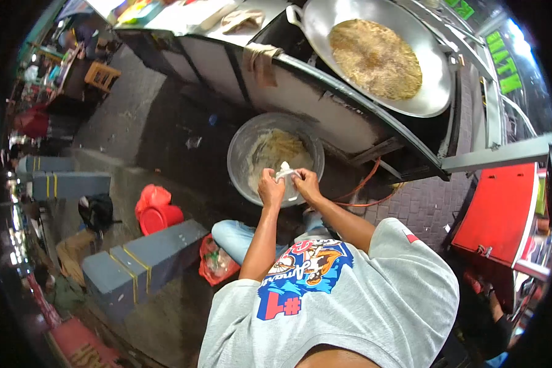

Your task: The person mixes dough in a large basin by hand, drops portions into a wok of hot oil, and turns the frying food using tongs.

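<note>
Head camera view: the left hand [271, 187] and right hand [306, 184] each pinch one end of a pale, pliable piece [287, 172] between thumb and fingers. The piece spans the gap between the fingertips, its white lump projecting above them, and is positioned over the grey basin [234, 153] containing pale material.

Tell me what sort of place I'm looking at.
Probably a street-food stall at night: a large wok of bubbling oil sits in a metal-framed cart, on outdoor paving.
</note>
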Available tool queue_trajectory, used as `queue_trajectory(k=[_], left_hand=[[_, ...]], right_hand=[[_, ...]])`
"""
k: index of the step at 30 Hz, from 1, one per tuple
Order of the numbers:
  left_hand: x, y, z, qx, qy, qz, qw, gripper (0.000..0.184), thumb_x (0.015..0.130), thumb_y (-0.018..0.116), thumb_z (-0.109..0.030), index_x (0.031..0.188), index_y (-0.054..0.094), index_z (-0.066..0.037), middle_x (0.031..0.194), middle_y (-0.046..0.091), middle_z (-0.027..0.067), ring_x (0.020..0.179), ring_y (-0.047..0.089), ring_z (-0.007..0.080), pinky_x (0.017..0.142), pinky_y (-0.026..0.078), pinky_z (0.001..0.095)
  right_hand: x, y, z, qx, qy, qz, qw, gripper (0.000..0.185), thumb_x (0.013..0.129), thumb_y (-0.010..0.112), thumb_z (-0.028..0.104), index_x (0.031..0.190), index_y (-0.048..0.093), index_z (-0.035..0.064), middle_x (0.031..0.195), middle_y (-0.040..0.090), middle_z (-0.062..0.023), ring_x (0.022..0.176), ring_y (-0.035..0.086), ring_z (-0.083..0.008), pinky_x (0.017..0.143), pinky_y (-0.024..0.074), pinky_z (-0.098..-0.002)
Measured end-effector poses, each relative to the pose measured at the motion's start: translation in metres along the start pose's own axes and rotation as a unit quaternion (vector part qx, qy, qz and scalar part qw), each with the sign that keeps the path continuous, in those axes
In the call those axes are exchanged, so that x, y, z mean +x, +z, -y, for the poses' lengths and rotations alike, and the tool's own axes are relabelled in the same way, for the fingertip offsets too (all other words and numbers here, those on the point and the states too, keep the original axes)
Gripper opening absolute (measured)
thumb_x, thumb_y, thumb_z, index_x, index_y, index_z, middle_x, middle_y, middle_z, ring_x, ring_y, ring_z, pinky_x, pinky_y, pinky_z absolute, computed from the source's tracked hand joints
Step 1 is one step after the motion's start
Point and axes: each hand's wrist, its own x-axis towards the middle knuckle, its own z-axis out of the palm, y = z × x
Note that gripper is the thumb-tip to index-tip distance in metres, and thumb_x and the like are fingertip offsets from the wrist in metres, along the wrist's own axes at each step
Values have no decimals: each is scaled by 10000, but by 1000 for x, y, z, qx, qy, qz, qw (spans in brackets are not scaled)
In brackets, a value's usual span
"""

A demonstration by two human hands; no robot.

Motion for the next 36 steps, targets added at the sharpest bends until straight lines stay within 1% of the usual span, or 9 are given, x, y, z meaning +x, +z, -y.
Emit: queue_trajectory(k=[11, 17, 20, 22, 26, 30, 32, 34, 36], left_hand=[[-56, -95, 106, 3, -97, -140, 985, 362, 758, 710, -127, 1071, 563, -19, 837, 627, 103, 751, 613, 226, 715, 500, 352], [-89, -123, 107, 5, -114, -151, 982, 276, 804, 674, -127, 1020, 575, 13, 858, 616, 93, 702, 595, 168, 635, 494, 312], [-99, -124, 101, -30, -107, -110, 988, 242, 837, 656, -170, 970, 589, 20, 857, 627, 87, 686, 590, 158, 614, 482, 306], [-96, -105, 120, -58, -113, -85, 988, 254, 863, 643, -211, 928, 592, 29, 818, 631, 89, 642, 583, 162, 602, 476, 315], [-84, -62, 67, -478, -328, -94, 809, 460, 921, 491, -500, 1109, 542, -84, 1142, 572, 61, 899, 570, 176, 736, 490, 353], [-74, -49, -12, -729, -311, 110, 601, 649, 915, 354, -613, 1223, 465, -52, 1216, 531, 111, 1040, 539, 329, 954, 413, 461], [-62, -47, 9, -743, -277, 272, 546, 583, 913, 454, -548, 1134, 517, -12, 1092, 599, 159, 1057, 570, 301, 942, 440, 428], [-64, -43, 5, -496, -211, 121, 834, 403, 887, 622, -318, 1104, 528, 8, 978, 628, 125, 886, 631, 210, 785, 515, 347], [-48, -44, 36, -323, -49, 55, 943, 262, 837, 675, -133, 1016, 559, 19, 922, 642, 125, 735, 630, 184, 675, 516, 312]], right_hand=[[60, 22, -56, -296, -115, 147, 937, 223, 761, 608, 97, 962, 684, 36, 903, 661, -213, 848, 645, -356, 767, 495, -424], [65, 51, -122, -549, -87, 339, 759, 285, 767, 592, 92, 1046, 641, 55, 941, 648, -203, 930, 615, -385, 794, 488, -447], [26, 50, -89, -517, -67, 332, 786, 395, 774, 625, 145, 1157, 586, 53, 1035, 630, -206, 987, 593, -391, 841, 476, -437], [-4, 47, -67, -316, -81, 288, 900, 345, 775, 630, 158, 1101, 637, 45, 1097, 621, -202, 1044, 577, -372, 895, 459, -446], [-76, 47, 31, -112, -282, 254, 918, 475, 858, 581, 287, 1255, 518, 35, 1240, 541, -204, 1157, 503, -361, 967, 402, -422], [-75, 16, 40, -211, -432, 254, 839, 481, 930, 399, 373, 1327, 481, 113, 1391, 437, -118, 1284, 415, -276, 1052, 261, -480], [-41, -7, 17, -379, -340, 233, 829, 433, 936, 393, 393, 1300, 513, 191, 1434, 398, -70, 1314, 374, -239, 1064, 201, -508], [-21, -50, -12, -440, -239, 233, 834, 393, 932, 395, 380, 1231, 567, 193, 1367, 478, -97, 1256, 451, -248, 1009, 317, -491], [-14, -100, -33, -328, -58, 171, 927, 366, 881, 463, 338, 1093, 641, 99, 1082, 636, -172, 991, 603, -355, 850, 470, -436]])
